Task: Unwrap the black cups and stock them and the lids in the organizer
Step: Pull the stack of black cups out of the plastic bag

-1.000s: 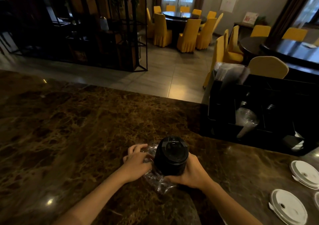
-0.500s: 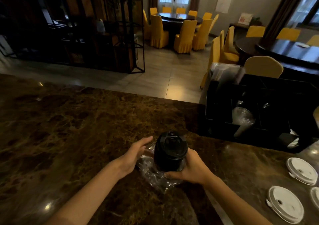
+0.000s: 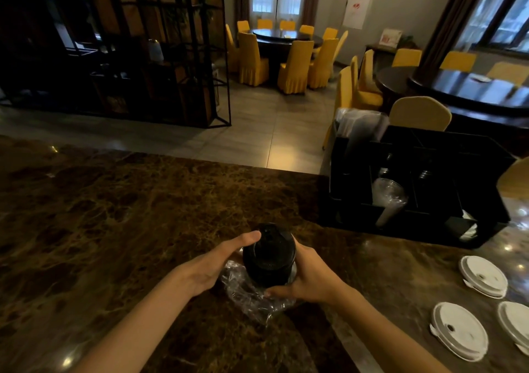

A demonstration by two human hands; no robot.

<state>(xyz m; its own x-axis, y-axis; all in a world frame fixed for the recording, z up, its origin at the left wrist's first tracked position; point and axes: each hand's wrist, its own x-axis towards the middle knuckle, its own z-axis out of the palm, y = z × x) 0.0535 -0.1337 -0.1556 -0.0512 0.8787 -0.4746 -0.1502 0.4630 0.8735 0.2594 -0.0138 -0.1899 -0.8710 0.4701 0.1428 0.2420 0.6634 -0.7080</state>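
Note:
A stack of black cups (image 3: 269, 256) stands on the brown marble counter (image 3: 114, 215), its clear plastic wrap (image 3: 252, 298) bunched down around its base. My right hand (image 3: 309, 278) grips the stack's right side and pinches the wrap low at the front. My left hand (image 3: 217, 261) lies open against the stack's left side, its fingertips reaching the top rim. The black organizer (image 3: 357, 209) stands to the right at the counter's far edge, holding clear cups (image 3: 389, 198). Three white lids (image 3: 483, 275) lie flat near the right edge.
The counter's far edge drops to a tiled floor. Beyond it stand yellow-covered chairs (image 3: 289, 66), dark round tables and a black metal shelf (image 3: 160, 58). A bag of clear items (image 3: 357, 126) sticks up from the organizer's left rear compartment.
My left hand has let go of the wrap, opened, and moved up against the stack's top. The wrap has slid lower, baring more of the black cups. My right hand keeps its hold.

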